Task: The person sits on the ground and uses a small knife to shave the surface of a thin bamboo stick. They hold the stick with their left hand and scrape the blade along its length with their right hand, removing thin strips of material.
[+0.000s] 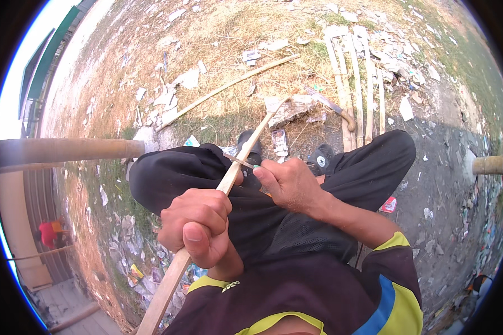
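A long pale strip of split bamboo or wood [167,285] runs slantwise across my lap, from the lower left up to the ground ahead of my feet. My left hand [198,226] is closed round it near the middle. My right hand [293,184] is closed on a small knife, its handle mostly hidden in the fingers. The thin blade [238,161] lies across the strip, just beyond my left hand, and appears to touch it. I sit with knees spread, black trousers on, and the strip passes between them.
Several pale strips [369,84] lie side by side at the far right. A curved-handled blade tool [346,118] rests by them. Another strip [223,89] lies ahead. Thick poles stick in at left [72,151] and right [488,164]. Litter is scattered over dry grass.
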